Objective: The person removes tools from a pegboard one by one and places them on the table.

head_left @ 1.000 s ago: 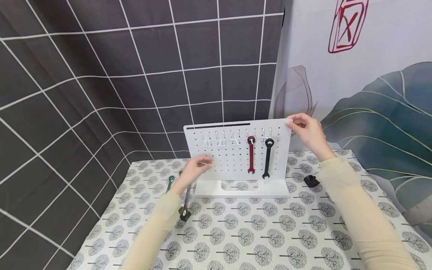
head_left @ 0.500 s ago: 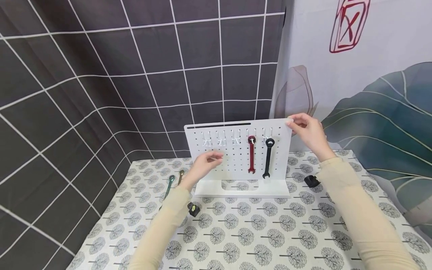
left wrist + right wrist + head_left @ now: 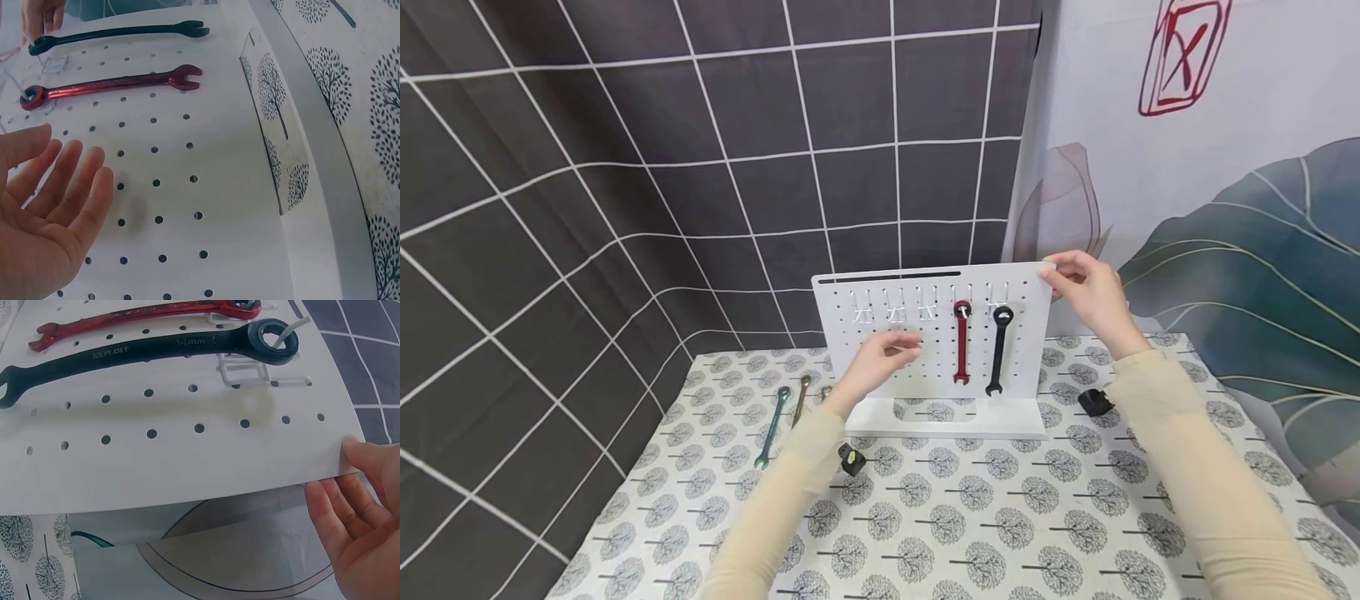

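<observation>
A white pegboard (image 3: 1030, 350) stands upright on its base, its top right corner pinched between the thumb and fingers of my right hand (image 3: 1093, 300). On its hooks hang a red wrench (image 3: 962, 346) and, to the right of it, a black wrench (image 3: 998, 354). My left hand (image 3: 876, 364) is in front of the board, below the bare hooks (image 3: 895, 310), with its fingers loosely bent and nothing in them. In the left wrist view those fingers (image 3: 94, 187) lie over the perforated surface, left of the red wrench's handle in the head view.
A green wrench (image 3: 772, 427) and a bronze-coloured wrench (image 3: 802, 398) lie on the tree-print tablecloth (image 3: 947, 525), left of the board. Another wrench end (image 3: 826, 392) shows beside my left forearm, which hides the rest. A dark gridded curtain (image 3: 737, 200) hangs behind.
My left hand has moved rightward and slightly up across the front of the board, uncovering more of the wrenches on the table. The right hand keeps its grip at the corner.
</observation>
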{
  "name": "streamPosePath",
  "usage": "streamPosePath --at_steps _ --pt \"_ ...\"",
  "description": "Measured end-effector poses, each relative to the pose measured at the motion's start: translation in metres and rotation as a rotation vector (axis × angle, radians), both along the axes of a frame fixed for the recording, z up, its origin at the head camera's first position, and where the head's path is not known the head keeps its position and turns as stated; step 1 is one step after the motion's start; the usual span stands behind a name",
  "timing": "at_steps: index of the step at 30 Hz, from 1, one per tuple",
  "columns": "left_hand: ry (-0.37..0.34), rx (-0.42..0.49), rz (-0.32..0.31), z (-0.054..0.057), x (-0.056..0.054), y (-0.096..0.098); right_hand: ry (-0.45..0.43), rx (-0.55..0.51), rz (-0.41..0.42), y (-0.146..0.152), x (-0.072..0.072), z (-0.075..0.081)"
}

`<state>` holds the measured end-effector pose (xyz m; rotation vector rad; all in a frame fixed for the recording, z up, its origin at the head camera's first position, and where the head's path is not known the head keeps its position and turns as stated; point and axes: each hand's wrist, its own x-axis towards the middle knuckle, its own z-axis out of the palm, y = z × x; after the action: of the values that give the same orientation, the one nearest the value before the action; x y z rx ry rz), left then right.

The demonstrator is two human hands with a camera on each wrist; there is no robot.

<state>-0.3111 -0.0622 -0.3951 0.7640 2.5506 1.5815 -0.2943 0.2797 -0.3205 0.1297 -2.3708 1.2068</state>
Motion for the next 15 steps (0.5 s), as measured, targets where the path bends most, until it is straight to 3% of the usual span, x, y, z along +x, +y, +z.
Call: streamPosePath --at_steps 15 --pt "-0.007 0.007 -0.062 -0.004 -0.002 0.025 0.006 0.007 -0.003 -0.001 0.001 -0.001"
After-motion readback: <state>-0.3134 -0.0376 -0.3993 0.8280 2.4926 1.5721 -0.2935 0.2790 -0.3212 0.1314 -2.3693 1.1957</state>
